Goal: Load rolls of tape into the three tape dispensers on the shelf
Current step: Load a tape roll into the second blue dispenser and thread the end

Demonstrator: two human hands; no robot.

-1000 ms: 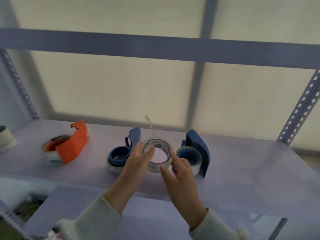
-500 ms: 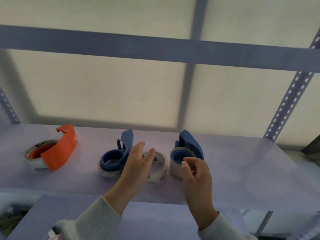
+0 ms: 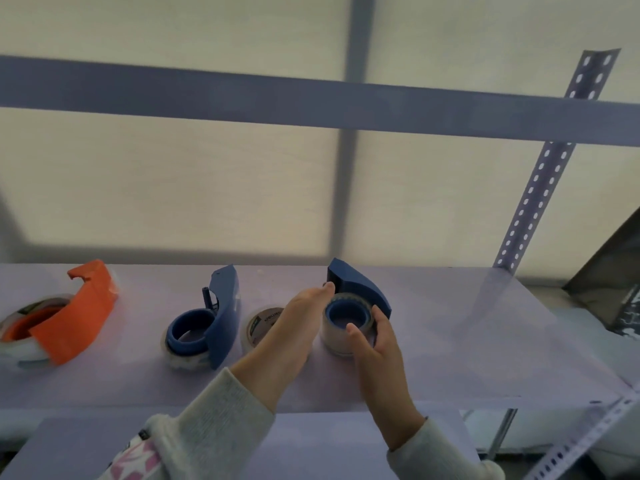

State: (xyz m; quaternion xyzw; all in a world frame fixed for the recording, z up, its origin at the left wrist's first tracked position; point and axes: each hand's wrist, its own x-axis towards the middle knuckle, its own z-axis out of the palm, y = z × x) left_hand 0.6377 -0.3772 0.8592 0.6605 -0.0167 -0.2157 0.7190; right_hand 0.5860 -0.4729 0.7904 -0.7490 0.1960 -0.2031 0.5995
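Shelf [image 3: 450, 358], both hands cupping right blue dispenser [image 3: 349, 317], L hand [image 3: 298, 323] fingers extended, R hand [image 3: 377, 344] seemingly gripping.

Loose roll [image 3: 264, 322] between two dispensers [image 3: 204, 327]

Two bare hands and forearms showing beneath pale knitted sleeves.
The left hand [image 3: 294, 327] and right hand [image 3: 377, 351] are wearing no gloves, rings or watch. Both sleeves are showing an off-white, fuzzy, ribbed knit ending at the wrists; the left sleeve [image 3: 214, 420] is looking thicker and is carrying a pink-and-white patterned patch with a small dark tag near the lower edge, while the right sleeve [image 3: 436, 455] is appearing plain.
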